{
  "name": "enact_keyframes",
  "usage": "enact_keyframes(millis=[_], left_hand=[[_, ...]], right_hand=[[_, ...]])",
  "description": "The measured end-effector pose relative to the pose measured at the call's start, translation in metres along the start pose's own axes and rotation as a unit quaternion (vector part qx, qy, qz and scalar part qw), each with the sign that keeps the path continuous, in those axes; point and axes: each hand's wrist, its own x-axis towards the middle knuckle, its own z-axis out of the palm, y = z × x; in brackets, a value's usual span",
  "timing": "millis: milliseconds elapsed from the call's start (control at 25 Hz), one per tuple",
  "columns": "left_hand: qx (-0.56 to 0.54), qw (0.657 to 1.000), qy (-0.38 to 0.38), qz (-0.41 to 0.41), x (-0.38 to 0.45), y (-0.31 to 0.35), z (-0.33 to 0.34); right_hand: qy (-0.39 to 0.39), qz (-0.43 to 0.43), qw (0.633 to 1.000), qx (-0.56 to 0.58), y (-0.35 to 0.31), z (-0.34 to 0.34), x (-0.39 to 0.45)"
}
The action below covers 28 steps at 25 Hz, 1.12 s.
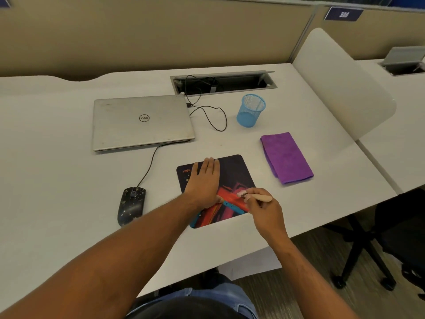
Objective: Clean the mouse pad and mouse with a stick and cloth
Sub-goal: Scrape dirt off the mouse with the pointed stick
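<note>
I see the left hand pressed flat, fingers straight, on the mouse pad; the right hand pinches the stick, its tip seemingly touching the pad's right side.

Bare forearms — blue jeans

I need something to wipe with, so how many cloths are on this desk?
1. The purple cloth lies folded on the desk, right of the mouse pad and in front of the blue mesh cup.
</note>
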Motion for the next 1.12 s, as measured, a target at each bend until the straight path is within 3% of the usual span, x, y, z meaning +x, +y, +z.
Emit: enact_keyframes(millis=[240, 360, 440, 560, 640, 760, 840, 960, 1120], left_hand=[[-0.109, 0.993, 0.049, -0.018, -0.037, -0.008, 0.000], [-0.171, 0.978, 0.112, -0.038, -0.068, -0.029, -0.013], [-0.225, 0.956, 0.171, -0.078, -0.095, -0.049, -0.023], [-0.311, 0.897, 0.243, -0.200, -0.139, -0.092, -0.036], [-0.351, 0.882, 0.203, -0.241, -0.166, -0.132, -0.035], [-0.295, 0.930, -0.010, -0.217, -0.196, -0.178, -0.030], [-0.267, 0.942, -0.090, -0.183, -0.200, -0.186, -0.026], [-0.269, 0.949, -0.073, -0.146, -0.189, -0.192, -0.019], [-0.291, 0.942, -0.057, -0.160, -0.177, -0.201, -0.006]], right_hand=[[-0.031, 0.002, 0.999, 0.016, -0.009, 0.020, 0.017], [-0.050, -0.001, 0.998, 0.035, -0.018, 0.033, 0.023], [-0.067, -0.006, 0.997, 0.040, -0.028, 0.042, 0.026], [-0.093, -0.009, 0.994, 0.047, -0.043, 0.059, 0.027], [-0.113, -0.010, 0.992, 0.061, -0.052, 0.071, 0.025], [-0.146, -0.003, 0.986, 0.083, -0.066, 0.092, 0.023], [-0.164, 0.001, 0.982, 0.094, -0.075, 0.106, 0.024], [-0.188, 0.020, 0.977, 0.101, -0.089, 0.126, 0.025], [-0.202, 0.022, 0.974, 0.098, -0.099, 0.139, 0.027]])
